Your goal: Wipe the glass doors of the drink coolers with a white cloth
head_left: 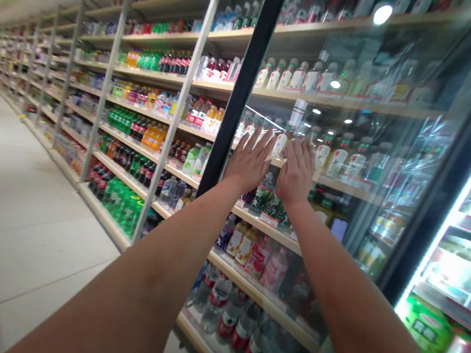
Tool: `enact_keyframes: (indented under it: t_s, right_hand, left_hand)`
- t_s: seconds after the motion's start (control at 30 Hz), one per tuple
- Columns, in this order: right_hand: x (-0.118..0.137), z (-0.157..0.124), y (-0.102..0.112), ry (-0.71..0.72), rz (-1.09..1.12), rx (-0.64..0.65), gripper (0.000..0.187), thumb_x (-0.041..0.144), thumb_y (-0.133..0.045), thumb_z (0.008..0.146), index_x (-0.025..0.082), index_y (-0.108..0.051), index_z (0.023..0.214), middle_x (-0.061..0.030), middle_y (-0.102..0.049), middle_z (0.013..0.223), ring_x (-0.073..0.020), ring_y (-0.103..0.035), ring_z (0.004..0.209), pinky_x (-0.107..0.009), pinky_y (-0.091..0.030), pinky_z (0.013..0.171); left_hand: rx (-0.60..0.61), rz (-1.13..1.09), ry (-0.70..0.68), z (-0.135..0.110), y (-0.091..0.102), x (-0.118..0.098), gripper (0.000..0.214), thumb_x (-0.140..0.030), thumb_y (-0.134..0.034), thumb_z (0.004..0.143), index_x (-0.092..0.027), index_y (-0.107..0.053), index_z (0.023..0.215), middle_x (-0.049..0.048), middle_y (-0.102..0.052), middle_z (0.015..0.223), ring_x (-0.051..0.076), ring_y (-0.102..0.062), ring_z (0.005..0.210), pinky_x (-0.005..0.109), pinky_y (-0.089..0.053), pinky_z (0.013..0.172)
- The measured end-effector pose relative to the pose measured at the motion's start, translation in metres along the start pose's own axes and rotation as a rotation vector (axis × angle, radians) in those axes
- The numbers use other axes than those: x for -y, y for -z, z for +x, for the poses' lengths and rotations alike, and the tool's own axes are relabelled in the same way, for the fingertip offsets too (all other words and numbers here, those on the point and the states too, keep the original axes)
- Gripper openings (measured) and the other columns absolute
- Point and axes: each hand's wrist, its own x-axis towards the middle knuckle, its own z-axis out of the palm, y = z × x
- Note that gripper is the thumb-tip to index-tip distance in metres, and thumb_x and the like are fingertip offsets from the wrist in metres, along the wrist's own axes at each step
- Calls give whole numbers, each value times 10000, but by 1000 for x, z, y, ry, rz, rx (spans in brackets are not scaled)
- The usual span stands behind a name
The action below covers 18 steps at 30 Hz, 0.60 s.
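Observation:
Both my arms reach forward to a glass door [370, 50] in a dark frame [236, 109], swung out in front of drink shelves. My left hand [249, 161] lies against the pane near the frame, fingers spread and stretched upward. Just right of it, my right hand [297, 172] rests on the glass too, fingers extended and close together. Neither hand holds anything. Through the pane, bottles with white labels [338, 159] show behind my hands, mixed with reflections of lights and of hands.
Long shelves of bottled drinks [139, 132] run away to the left beside a pale tiled floor [24, 221]. At the right, a lit cooler stands exposed, with green packages [427, 329] and white containers [457, 261]. Large bottles [241, 323] stand low behind the glass.

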Motion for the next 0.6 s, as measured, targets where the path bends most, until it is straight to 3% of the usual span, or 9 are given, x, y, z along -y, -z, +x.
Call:
enact_keyframes:
  t_s: [0.17,0.37,0.47,0.53,0.6]
  right_hand:
    - [12,-36,1,9,128,44,525,265,-267,1038,204,-404,1541,-93,-443,1566,-217,-293,1524,-512,-262,1263]
    - [13,-38,8,-171,456,-20,580,320,-186,1055,170,-152,1614,-140,-371,1602,-169,-365,1488,-412,-395,1197]
    - [-9,-42,28,-179,435,-83,586,263,-146,1044,166,-97,1620,-139,-361,1607,-142,-400,1466,-364,-439,1161]
    - [-35,-53,43,-127,269,-79,579,260,-168,1041,187,-162,1615,-122,-371,1605,-163,-360,1491,-419,-384,1200]
    - [-64,-69,53,-62,51,5,567,316,-241,1044,204,-252,1599,-117,-381,1600,-220,-315,1515,-519,-288,1236]
  left_hand:
    - [2,2,-30,-4,5,3,599,-344,-381,1021,-171,-276,1584,88,-220,1675,268,-69,1570,495,-84,1290]
    - [45,-119,-376,-17,-1,-27,548,-346,-291,1045,-192,-289,1571,74,-271,1660,175,-111,1565,421,-184,1284]
    - [48,-98,-326,-20,-8,-40,543,-331,-382,1031,-128,-358,1534,125,-336,1626,220,-201,1548,424,-247,1263]
    - [46,-41,-315,-22,-6,-43,498,-297,-448,1013,-142,-447,1487,122,-394,1594,260,-258,1527,442,-280,1243]
    - [54,7,-330,-29,-1,-43,458,-248,-463,1004,-170,-501,1454,104,-452,1558,275,-319,1498,445,-315,1215]
